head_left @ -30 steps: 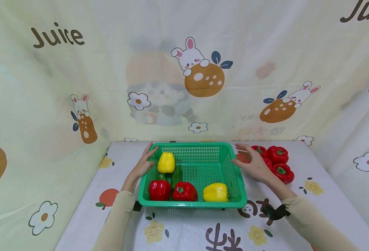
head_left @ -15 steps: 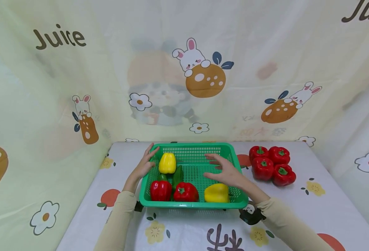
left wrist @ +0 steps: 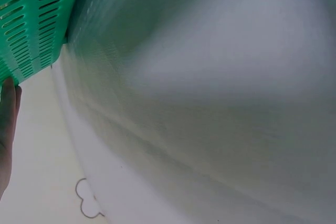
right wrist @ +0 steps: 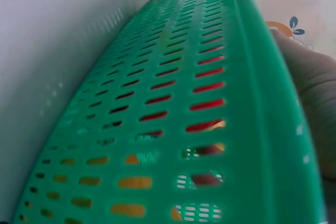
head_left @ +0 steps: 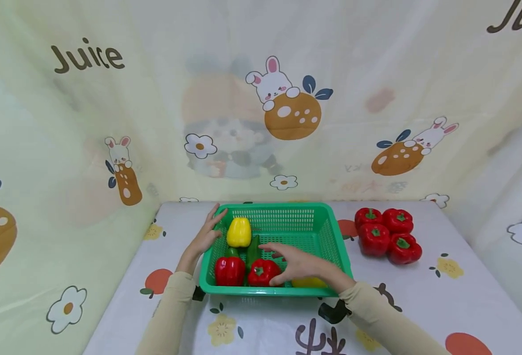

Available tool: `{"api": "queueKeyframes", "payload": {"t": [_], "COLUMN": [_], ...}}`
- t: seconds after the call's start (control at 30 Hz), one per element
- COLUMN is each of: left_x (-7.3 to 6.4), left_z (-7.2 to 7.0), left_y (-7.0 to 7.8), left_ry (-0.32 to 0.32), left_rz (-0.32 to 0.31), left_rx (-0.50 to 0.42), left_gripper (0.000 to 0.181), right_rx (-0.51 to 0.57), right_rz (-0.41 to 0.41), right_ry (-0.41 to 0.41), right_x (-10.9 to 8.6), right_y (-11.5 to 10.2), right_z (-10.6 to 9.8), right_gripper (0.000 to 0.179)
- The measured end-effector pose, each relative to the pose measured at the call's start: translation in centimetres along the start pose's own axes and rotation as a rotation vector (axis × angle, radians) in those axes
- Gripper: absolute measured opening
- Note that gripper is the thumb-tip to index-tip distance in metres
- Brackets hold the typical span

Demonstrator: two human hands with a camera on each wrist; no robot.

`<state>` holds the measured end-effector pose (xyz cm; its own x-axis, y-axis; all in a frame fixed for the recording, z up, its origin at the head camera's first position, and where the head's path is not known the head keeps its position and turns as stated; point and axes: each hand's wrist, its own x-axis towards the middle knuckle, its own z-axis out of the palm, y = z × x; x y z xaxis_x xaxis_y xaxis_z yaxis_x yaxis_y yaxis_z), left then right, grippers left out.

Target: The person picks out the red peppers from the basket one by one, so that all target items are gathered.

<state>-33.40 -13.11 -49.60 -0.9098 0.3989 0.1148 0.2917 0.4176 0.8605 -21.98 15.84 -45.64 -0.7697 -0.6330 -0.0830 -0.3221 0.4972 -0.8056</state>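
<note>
Looks partway, imo: four red bell peppers (head_left: 374,239) sitting on tablecloth (head_left: 420,305), two more reds (head_left: 229,271) in green basket (head_left: 283,292). Right hand (head_left: 300,264) spread beside one, not gripping; left hand (head_left: 204,239) spread at basket's side.

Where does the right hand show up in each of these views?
Head: right hand just right of centre, lower half, over the green basket.
Left wrist: not in it.
Right wrist: at the right edge, partly behind the green basket.
Shared landmark: the green basket.
</note>
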Motion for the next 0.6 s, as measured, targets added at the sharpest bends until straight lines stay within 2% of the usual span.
{"api": "queueKeyframes", "payload": {"t": [0.07, 0.3, 0.4, 0.5, 0.57, 0.6], "left_x": [-0.1, -1.3, -1.5, -1.5, -1.1, -1.0], "left_z": [-0.1, -0.7, -0.9, -1.0, -0.7, -0.7], "left_y": [0.2, 3.7, 4.2, 4.2, 2.9, 2.7], "left_ry": [-0.008, -0.050, -0.055, -0.057, -0.039, -0.038], "left_rz": [-0.004, -0.021, -0.029, -0.031, -0.018, -0.021], "left_rx": [-0.003, -0.012, 0.006, 0.001, 0.000, -0.010], "left_gripper": [0.075, 0.073, 0.073, 0.073, 0.073, 0.073], "right_rx": [-0.007, 0.007, 0.006, 0.012, 0.028, 0.040], "right_rz": [0.004, 0.004, 0.012, 0.011, 0.003, 0.001], "right_ry": [-0.026, -0.042, -0.039, -0.035, -0.030, -0.028], "right_x": [0.4, 1.0, 1.1, 1.1, 1.1, 1.1], "right_y": [0.0, 0.4, 0.5, 0.5, 0.5, 0.5], "right_z": [0.3, 1.1, 1.2, 1.2, 1.2, 1.2], "right_gripper": [0.082, 0.078, 0.077, 0.077, 0.078, 0.078]}}
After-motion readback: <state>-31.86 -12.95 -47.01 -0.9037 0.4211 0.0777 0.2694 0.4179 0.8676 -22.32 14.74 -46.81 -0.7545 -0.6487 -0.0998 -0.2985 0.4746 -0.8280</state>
